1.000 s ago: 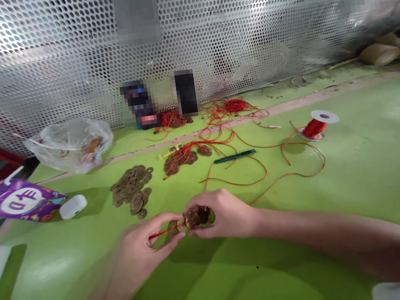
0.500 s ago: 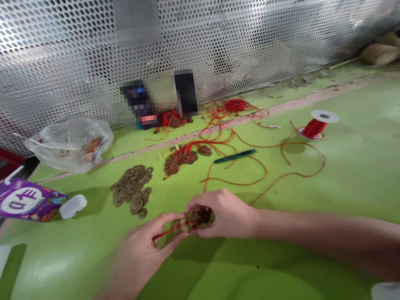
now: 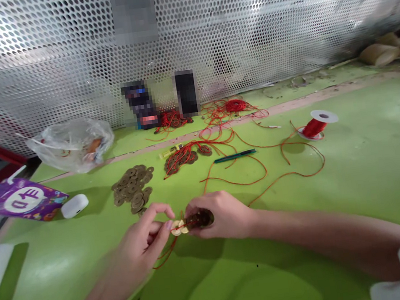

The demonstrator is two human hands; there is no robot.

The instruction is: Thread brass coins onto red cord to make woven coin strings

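Note:
My right hand point(image 3: 219, 215) grips a small cluster of brass coins point(image 3: 198, 218) tied with red cord, just above the green table point(image 3: 370, 157). My left hand point(image 3: 144, 243) pinches one or two bright coins point(image 3: 177, 229) at the cluster's left end, forefinger lifted. A loose end of red cord point(image 3: 164, 258) droops below my left fingers onto the table. A pile of loose brass coins point(image 3: 132, 189) lies just beyond my left hand.
Behind are strung coins with tangled red cord point(image 3: 186, 155), a teal pen point(image 3: 235, 155), a red cord spool point(image 3: 316, 124), a plastic bag point(image 3: 72, 144), a purple packet point(image 3: 20, 199) and a white case point(image 3: 74, 206). A perforated metal screen point(image 3: 242, 26) closes the far side.
My left hand opened its pinch and shifted to the coins at the cluster's end; the red cord it held taut now hangs loose below. My right hand stayed put.

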